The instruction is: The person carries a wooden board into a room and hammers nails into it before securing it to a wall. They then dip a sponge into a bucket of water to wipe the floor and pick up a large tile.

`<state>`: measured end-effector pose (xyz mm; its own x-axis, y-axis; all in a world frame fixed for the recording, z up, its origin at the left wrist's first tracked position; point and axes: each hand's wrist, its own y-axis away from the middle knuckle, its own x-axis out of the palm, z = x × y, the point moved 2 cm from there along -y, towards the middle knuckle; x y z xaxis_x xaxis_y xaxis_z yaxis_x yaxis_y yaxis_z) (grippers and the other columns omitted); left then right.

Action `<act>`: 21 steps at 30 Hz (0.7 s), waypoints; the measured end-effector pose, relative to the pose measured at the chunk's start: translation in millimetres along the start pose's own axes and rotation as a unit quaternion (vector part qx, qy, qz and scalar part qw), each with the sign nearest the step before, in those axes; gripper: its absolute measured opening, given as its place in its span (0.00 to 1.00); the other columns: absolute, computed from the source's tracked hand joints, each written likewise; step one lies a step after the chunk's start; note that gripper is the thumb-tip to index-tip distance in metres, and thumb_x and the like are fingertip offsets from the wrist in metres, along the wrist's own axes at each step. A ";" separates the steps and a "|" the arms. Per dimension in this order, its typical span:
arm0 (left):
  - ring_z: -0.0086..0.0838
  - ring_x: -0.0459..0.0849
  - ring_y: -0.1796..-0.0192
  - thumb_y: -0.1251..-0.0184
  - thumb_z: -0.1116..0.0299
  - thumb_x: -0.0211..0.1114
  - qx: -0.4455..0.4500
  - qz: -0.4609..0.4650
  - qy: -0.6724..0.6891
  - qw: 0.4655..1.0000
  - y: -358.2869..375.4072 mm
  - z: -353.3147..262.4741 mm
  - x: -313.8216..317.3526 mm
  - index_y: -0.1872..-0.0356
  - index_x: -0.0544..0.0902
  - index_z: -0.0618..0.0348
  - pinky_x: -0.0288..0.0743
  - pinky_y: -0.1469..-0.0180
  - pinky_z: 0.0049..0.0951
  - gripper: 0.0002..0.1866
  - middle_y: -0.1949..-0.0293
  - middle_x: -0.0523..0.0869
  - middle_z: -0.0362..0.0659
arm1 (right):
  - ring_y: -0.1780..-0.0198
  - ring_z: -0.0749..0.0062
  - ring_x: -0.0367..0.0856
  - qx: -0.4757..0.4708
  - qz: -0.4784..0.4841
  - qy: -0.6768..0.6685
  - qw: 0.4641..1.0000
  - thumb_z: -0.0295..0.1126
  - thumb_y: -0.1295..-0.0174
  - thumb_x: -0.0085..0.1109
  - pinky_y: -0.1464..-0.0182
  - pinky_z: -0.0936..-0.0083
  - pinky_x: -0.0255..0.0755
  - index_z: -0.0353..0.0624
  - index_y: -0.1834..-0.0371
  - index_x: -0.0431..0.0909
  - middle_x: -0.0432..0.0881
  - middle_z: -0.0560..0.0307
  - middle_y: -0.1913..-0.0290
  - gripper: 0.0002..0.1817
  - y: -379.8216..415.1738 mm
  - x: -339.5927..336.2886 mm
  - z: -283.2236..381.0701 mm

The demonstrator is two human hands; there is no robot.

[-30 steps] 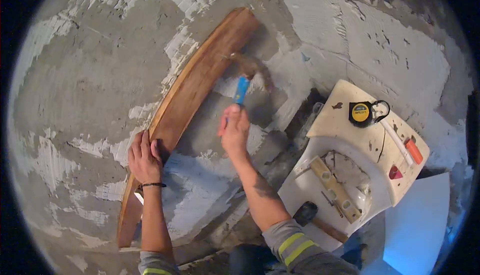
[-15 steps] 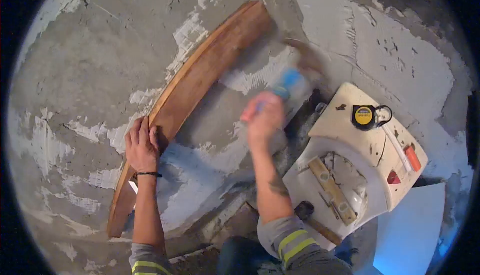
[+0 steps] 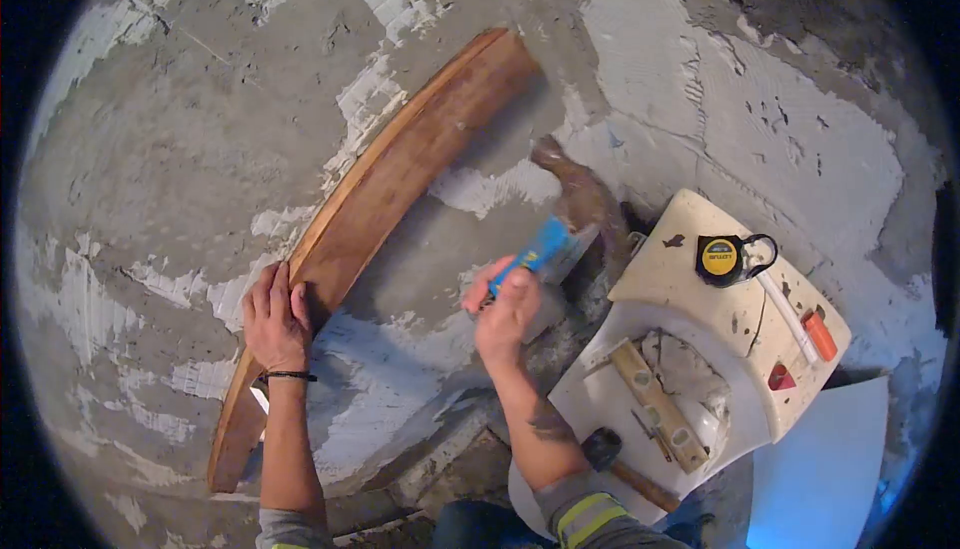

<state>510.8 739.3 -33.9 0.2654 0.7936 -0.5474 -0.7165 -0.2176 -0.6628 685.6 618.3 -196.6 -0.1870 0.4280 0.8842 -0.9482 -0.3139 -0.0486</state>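
A curved wooden board lies slantwise against the rough, mortar-smeared grey surface. My left hand grips its lower part, fingers over the left edge and the thumb on its brown face. My right hand is closed around the blue handle of a hammer. The hammer's rusty brown head points up, to the right of the board and apart from it. A small white piece shows beside the board under my left wrist.
On the right stands a stained white plastic seat. It carries a tape measure, a white and orange tool, a spirit level and a black-headed mallet. A white panel is at lower right.
The hammer, blurred earlier, has swung slightly down and left, and its head now shows clearly. The whole view has shifted a little. My left hand stays on the board.
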 end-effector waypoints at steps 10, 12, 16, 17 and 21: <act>0.41 0.78 0.49 0.35 0.62 0.62 0.010 -0.015 -0.007 1.000 -2.9 -1.1 -2.4 0.47 0.80 0.53 0.74 0.47 0.37 0.17 0.48 0.81 0.43 | 0.82 0.76 0.67 -0.013 0.018 0.095 0.995 0.56 0.28 0.38 0.80 0.74 0.66 0.43 0.70 0.66 0.69 0.59 0.79 0.26 -25.0 6.8 25.7; 0.42 0.78 0.48 0.33 0.62 0.60 0.002 -0.007 -0.002 1.000 -1.0 1.3 0.6 0.46 0.80 0.52 0.74 0.46 0.38 0.17 0.47 0.81 0.42 | 0.80 0.76 0.69 -0.126 -0.004 -0.036 0.991 0.61 0.33 0.42 0.82 0.71 0.65 0.45 0.68 0.70 0.71 0.61 0.79 0.27 -7.5 -27.8 55.4; 0.41 0.80 0.51 0.35 0.62 0.63 0.019 -0.023 -0.007 1.000 -2.5 1.9 0.6 0.47 0.80 0.54 0.75 0.47 0.37 0.17 0.49 0.81 0.42 | 0.77 0.73 0.71 -0.261 0.013 -0.116 0.958 0.46 0.37 0.54 0.72 0.72 0.69 0.45 0.64 0.74 0.71 0.64 0.81 0.15 0.4 -30.9 74.7; 0.41 0.80 0.51 0.35 0.62 0.63 0.016 -0.020 -0.004 1.000 -3.4 3.2 1.5 0.47 0.80 0.54 0.75 0.47 0.37 0.17 0.49 0.81 0.42 | 0.76 0.74 0.72 -0.332 0.008 0.136 0.934 0.40 0.38 0.56 0.68 0.74 0.70 0.45 0.62 0.75 0.71 0.64 0.81 0.11 -9.1 -30.9 38.8; 0.41 0.80 0.51 0.35 0.62 0.63 0.028 -0.028 -0.007 0.999 2.2 2.3 2.1 0.47 0.81 0.54 0.75 0.48 0.36 0.17 0.48 0.82 0.42 | 0.75 0.72 0.75 0.147 -0.051 0.011 0.988 0.36 0.34 0.53 0.69 0.72 0.70 0.45 0.71 0.72 0.72 0.59 0.79 0.10 -55.3 6.1 -67.2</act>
<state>508.4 741.8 -35.4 0.2970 0.8113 -0.5035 -0.7357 -0.1417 -0.6623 719.6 695.2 -219.7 -0.1034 0.4882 0.8666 -0.8477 -0.4991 0.1800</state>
